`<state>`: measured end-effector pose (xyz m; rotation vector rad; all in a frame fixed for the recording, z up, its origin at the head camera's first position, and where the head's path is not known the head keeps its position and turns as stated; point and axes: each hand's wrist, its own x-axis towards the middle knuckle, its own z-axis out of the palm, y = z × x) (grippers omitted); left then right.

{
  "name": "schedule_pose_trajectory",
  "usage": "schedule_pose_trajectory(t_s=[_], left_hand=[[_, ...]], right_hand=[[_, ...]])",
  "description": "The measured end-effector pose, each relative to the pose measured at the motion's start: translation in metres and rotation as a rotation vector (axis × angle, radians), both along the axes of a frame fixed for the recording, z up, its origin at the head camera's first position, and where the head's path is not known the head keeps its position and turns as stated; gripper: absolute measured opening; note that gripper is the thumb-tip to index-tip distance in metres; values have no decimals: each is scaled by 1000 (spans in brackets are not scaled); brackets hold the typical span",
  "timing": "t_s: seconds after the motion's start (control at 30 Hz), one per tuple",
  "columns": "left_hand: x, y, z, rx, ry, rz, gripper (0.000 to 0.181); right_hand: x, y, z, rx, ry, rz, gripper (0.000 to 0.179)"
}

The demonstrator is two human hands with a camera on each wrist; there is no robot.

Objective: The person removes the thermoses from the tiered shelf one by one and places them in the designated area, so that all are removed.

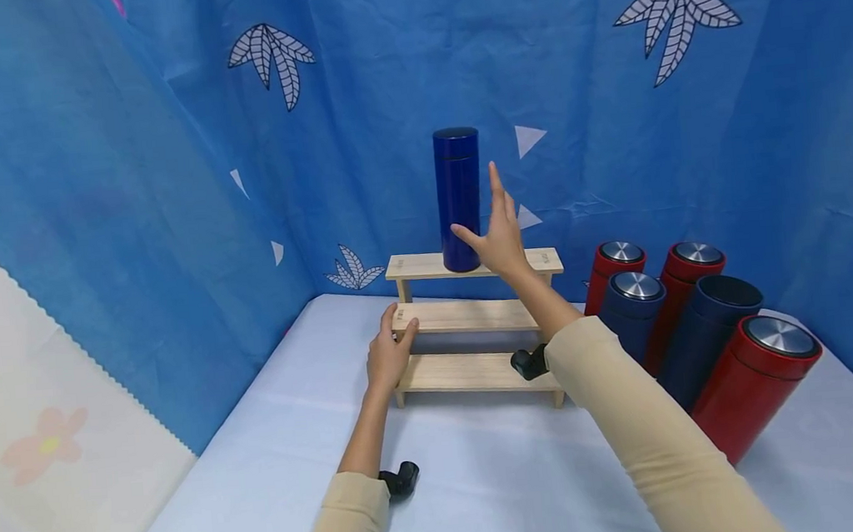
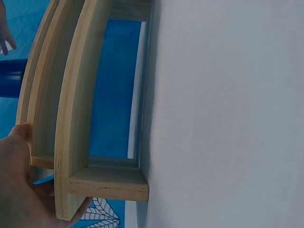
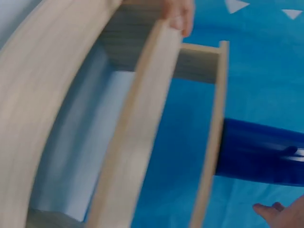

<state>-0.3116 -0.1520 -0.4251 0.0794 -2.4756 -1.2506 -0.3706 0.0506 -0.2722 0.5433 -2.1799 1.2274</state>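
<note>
A glossy dark-blue thermos bottle (image 1: 458,188) stands upright on the top shelf of a three-step wooden rack (image 1: 472,371). My right hand (image 1: 501,239) is just to the right of it, thumb spread and fingers straight. In the right wrist view a gap shows between that hand (image 3: 287,217) and the blue bottle (image 3: 261,152). My left hand (image 1: 388,352) grips the left end of the rack's middle shelf. The left wrist view shows the hand (image 2: 19,175) with its thumb on the shelf's edge and fingers behind the boards.
To the right of the rack, several more bottles stand on the white-covered table (image 1: 263,479): red ones such as the near red bottle (image 1: 755,382), and blue ones such as the black-lidded bottle (image 1: 711,344). A blue patterned curtain (image 1: 396,68) hangs behind.
</note>
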Motion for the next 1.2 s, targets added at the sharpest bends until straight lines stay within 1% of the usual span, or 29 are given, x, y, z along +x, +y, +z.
schedule_pose_trajectory(t_s=[0.17, 0.33, 0.47, 0.63, 0.73, 0.83, 1.03, 1.2], left_hand=[[1, 0, 0, -4, 2, 0, 71], [2, 1, 3, -10, 5, -8, 70], [3, 1, 5, -12, 3, -9, 69], [3, 1, 7, -23, 0, -10, 68], [4, 1, 7, -23, -6, -12, 67], [6, 0, 7, -16, -12, -8, 67], [3, 1, 6, -5, -15, -10, 68], [2, 1, 7, 2, -21, -4, 68]], right_hand=[[-6, -3, -16, 38, -92, 56, 104], [-10, -9, -21, 27, -138, 73, 105], [-9, -15, -20, 8, -152, 41, 103], [-3, -20, -21, -16, -125, -51, 100], [4, -22, -26, -29, -103, -89, 99], [15, -24, -32, -36, -70, -93, 98], [42, -17, -45, -52, 29, -59, 96], [67, -9, -53, -102, 63, -16, 96]])
